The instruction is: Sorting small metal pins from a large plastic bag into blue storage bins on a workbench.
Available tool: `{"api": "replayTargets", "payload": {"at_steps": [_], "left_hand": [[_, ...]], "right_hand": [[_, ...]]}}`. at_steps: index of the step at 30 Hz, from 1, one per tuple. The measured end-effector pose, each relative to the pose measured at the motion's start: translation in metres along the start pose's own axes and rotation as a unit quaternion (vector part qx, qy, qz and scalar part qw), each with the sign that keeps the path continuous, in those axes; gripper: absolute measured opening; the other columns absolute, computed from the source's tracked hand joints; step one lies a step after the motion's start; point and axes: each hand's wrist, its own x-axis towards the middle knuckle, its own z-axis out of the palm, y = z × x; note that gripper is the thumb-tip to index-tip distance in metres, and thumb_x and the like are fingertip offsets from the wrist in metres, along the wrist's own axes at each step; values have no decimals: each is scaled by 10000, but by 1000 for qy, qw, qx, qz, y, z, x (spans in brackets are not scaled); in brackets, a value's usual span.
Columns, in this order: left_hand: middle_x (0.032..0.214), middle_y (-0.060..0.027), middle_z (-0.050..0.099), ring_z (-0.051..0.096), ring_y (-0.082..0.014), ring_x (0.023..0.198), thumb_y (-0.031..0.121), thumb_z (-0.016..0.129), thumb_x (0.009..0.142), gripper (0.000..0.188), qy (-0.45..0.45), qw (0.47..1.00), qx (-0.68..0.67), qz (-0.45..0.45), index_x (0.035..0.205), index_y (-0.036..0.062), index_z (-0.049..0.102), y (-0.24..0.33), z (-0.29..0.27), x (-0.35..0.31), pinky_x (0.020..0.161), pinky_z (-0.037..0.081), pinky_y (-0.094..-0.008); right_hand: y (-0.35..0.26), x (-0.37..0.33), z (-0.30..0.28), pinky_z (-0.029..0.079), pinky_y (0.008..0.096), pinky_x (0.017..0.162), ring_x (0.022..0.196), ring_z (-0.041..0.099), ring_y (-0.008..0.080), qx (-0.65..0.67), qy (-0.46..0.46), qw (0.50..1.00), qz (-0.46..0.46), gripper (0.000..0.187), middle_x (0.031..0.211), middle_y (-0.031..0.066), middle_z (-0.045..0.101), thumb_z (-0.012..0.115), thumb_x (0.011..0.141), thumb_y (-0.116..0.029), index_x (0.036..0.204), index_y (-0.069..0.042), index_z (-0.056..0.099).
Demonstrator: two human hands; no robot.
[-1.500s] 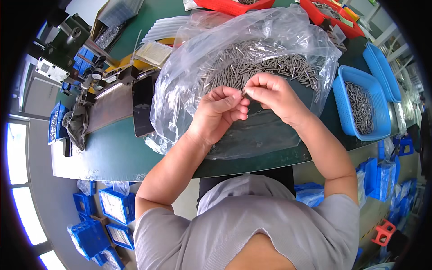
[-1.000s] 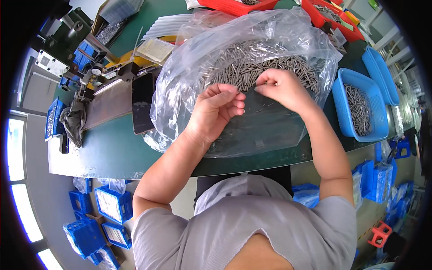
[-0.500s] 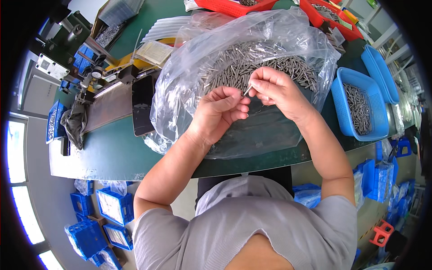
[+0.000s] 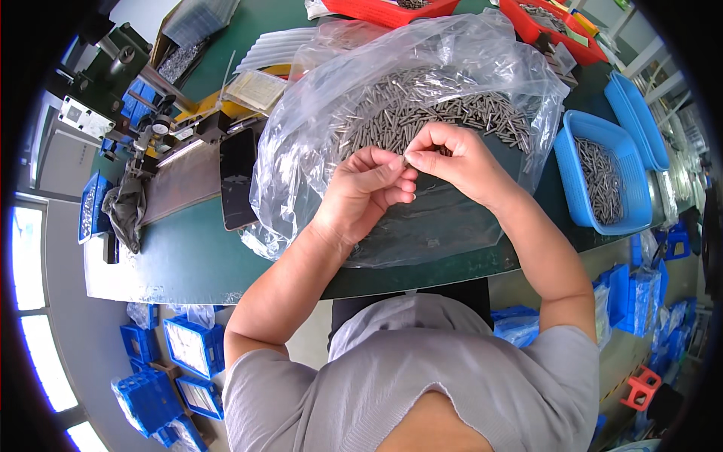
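Note:
My left hand (image 4: 363,190) and my right hand (image 4: 461,164) meet fingertip to fingertip over the near part of a large clear plastic bag (image 4: 297,143). Both are closed in a pinch on one small metal pin (image 4: 405,160), which the fingers almost wholly cover. Just beyond them, a wide heap of grey metal pins (image 4: 399,102) lies spread in the bag. The left hand's lower fingers are curled loosely.
At right, a blue basket (image 4: 640,211) contains similar pins, beside another blue basket (image 4: 636,120). Red trays (image 4: 392,15) stand at the back. A dark phone (image 4: 238,177) and a metal fixture with a dial gauge (image 4: 160,126) are at left on the green table (image 4: 196,260).
My right hand has shifted slightly left and its fingertips now touch the left's. The pin, seen sticking out between the hands before, is now mostly covered.

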Motion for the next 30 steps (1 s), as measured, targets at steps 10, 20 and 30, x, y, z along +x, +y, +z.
{"api": "replayTargets", "payload": {"at_steps": [10,20,30], "left_hand": [[867,-142,638,626,-203,746,59,550,873,70,0,999,14,35,905,18,598,-1,-9,0,669,536,-303],[849,-147,635,624,-200,725,46,525,882,61,19,998,26,48,910,9,564,4,2,1,663,537,-308],[849,-152,632,630,-210,711,54,538,880,66,37,996,29,72,910,-3,553,4,-6,2,667,537,-312]], "right_hand": [[-31,-19,-44,416,212,599,657,515,62,-120,268,950,-104,157,696,3,575,636,840,-164,868,-11,621],[-42,-121,-163,450,369,804,945,572,276,-592,368,716,48,135,965,78,635,601,804,-189,910,-124,652],[-28,-25,-46,473,336,668,751,598,262,-480,37,876,-36,165,828,114,605,646,760,-82,910,-24,607]]}}
